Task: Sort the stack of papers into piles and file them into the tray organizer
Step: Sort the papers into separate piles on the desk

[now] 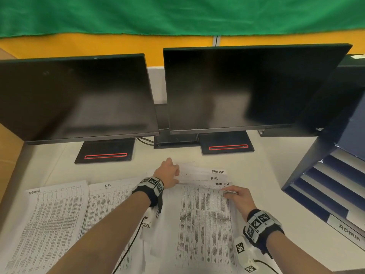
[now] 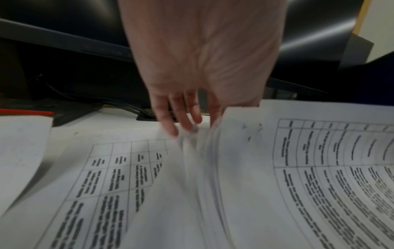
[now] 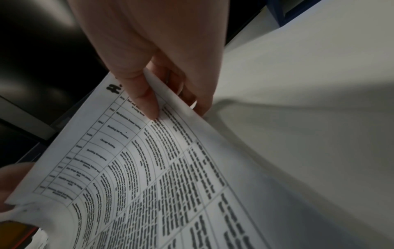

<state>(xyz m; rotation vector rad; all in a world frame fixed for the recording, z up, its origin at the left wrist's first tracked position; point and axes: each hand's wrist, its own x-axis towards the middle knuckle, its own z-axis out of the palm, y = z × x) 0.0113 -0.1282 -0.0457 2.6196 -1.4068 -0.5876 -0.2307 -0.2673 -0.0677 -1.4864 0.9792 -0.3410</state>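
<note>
Head view: stack of white printed table sheets [image 1: 205, 220] on the white worktop [image 1: 262, 175], long axis running away from the person; corners read "TASK LIST", "H.R."; "I.T." on the neighbouring pile. Dark blue tray organizer [image 1: 324, 186], right, cut off, labelled "ADMIN".

Left wrist view: left hand [image 2: 198, 67], blurred, fingers holding the stack's far left edge.

Right wrist view: right hand [image 3: 153, 55] pinching the top sheet's corner; "H." legible.

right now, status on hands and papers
Right hand pinches top sheet corner. Left hand holds stack edge. Two piles started; tray organizer unobstructed.
</note>
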